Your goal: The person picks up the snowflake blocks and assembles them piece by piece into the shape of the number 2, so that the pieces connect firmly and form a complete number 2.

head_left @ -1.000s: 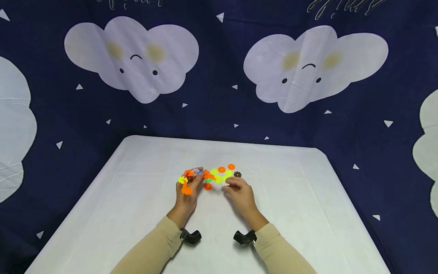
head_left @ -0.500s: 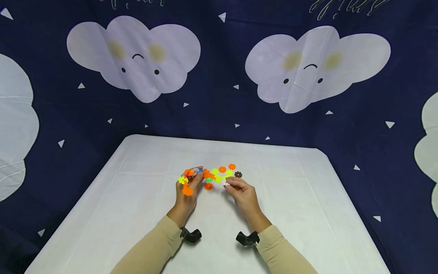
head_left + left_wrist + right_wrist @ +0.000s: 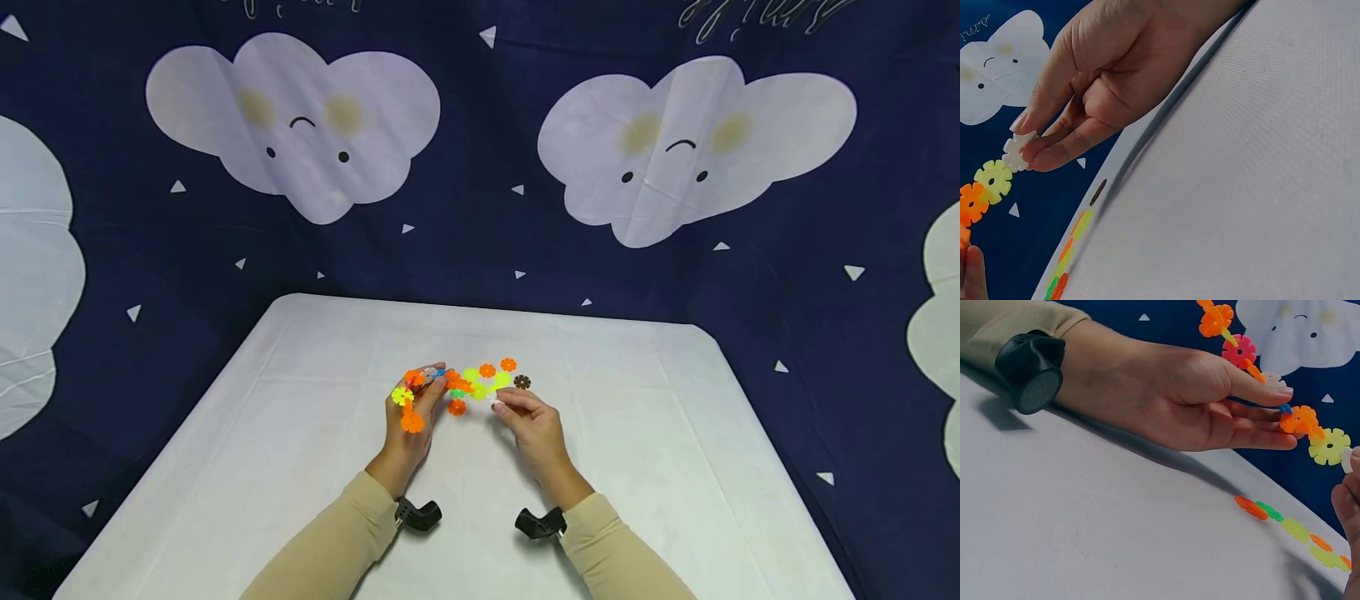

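Note:
My left hand (image 3: 408,450) holds a chain of slotted snowflake discs (image 3: 1216,322), orange, pink, yellow, blue and whitish, pinched between thumb and fingers in the right wrist view. Part of the chain hangs down over the hand. Toward the right it ends in a yellow-green disc (image 3: 985,178). There my right hand (image 3: 536,429) pinches a white snowflake disc (image 3: 1014,153) by thumb and fingertips. Its edge meets the yellow-green one; whether their slots interlock I cannot tell. Both hands are raised above the table.
Loose discs lie on the white table (image 3: 637,467) beyond and between the hands: orange (image 3: 457,407), green, yellow-green and a dark brown one (image 3: 522,382). A dark blue cloth (image 3: 480,150) with clouds hangs behind. Black devices (image 3: 542,523) sit on both wrists.
My right hand has shifted slightly to the right with the white disc. The hanging end of the chain sits a little lower. My left hand stays almost in place.

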`<state>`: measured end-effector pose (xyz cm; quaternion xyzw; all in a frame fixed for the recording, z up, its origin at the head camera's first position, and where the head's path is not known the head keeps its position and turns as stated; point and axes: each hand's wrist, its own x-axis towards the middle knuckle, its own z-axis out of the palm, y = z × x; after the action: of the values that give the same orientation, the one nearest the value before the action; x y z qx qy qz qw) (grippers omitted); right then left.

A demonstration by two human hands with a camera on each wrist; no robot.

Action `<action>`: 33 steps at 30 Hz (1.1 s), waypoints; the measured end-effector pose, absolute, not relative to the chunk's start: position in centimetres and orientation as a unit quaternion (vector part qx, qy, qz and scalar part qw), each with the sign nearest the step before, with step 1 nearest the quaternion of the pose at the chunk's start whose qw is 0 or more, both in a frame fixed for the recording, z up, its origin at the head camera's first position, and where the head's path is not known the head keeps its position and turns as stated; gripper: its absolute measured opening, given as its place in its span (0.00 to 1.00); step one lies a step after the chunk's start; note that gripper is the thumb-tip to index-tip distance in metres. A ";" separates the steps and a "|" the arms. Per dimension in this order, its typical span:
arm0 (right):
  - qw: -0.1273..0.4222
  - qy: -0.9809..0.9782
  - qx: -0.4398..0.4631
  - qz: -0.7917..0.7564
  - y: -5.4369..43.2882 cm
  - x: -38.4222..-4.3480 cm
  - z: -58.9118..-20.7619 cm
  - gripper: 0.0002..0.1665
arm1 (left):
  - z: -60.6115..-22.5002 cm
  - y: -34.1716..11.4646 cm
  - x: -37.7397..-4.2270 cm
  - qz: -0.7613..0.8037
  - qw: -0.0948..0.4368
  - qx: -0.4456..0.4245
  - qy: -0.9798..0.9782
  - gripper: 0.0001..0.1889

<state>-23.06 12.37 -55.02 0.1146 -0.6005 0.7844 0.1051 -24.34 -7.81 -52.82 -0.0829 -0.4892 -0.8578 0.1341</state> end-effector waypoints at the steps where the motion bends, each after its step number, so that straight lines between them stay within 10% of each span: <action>1: 0.107 -0.602 0.115 0.783 12.3 -23.1 -55.0 0.13 | -52.8 -7.8 -24.3 -0.857 0.135 -0.082 -0.491 0.20; 26: 0.094 -0.594 0.093 0.793 12.3 -22.9 -54.9 0.13 | -53.4 -7.7 -24.6 -0.846 0.129 -0.086 -0.510 0.20; 33: 0.033 -0.569 0.131 0.811 12.4 -22.9 -54.6 0.29 | -52.9 -7.8 -24.6 -0.878 0.110 -0.046 -0.464 0.18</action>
<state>-22.86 12.41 -54.58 0.1311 -0.5691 0.8111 0.0328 -24.56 -7.82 -52.94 -0.0463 -0.4643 -0.8776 0.1101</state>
